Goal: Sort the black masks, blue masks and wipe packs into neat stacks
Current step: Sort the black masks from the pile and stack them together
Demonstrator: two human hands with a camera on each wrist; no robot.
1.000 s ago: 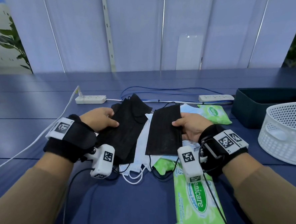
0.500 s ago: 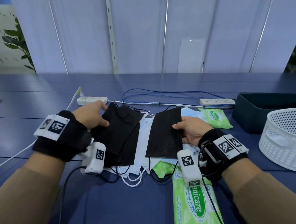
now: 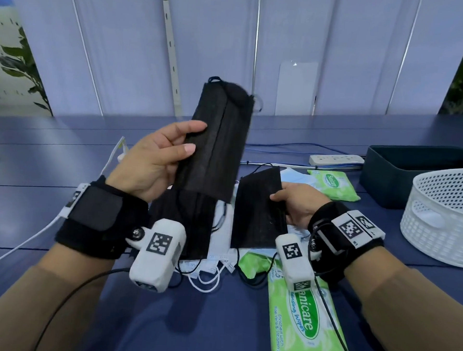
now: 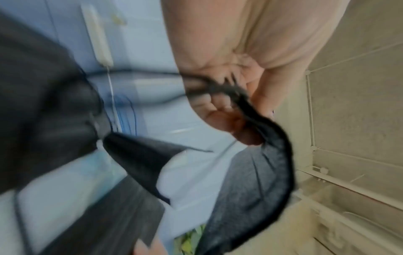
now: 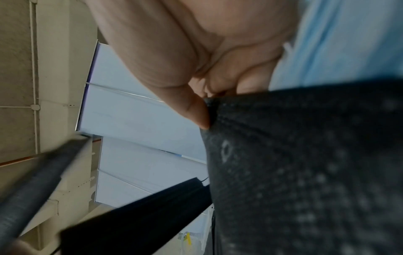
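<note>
At far right, white basket (image 3: 439, 215) & dark bin (image 3: 387, 182) sit w/ contents unseen; both hands' fingers pinch black masks (image 3: 216, 144).

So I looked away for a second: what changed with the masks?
The left hand lifted its black mask off the pile and now holds it upright in the air. The right hand kept its grip on the other black mask, low over the blue masks.
</note>
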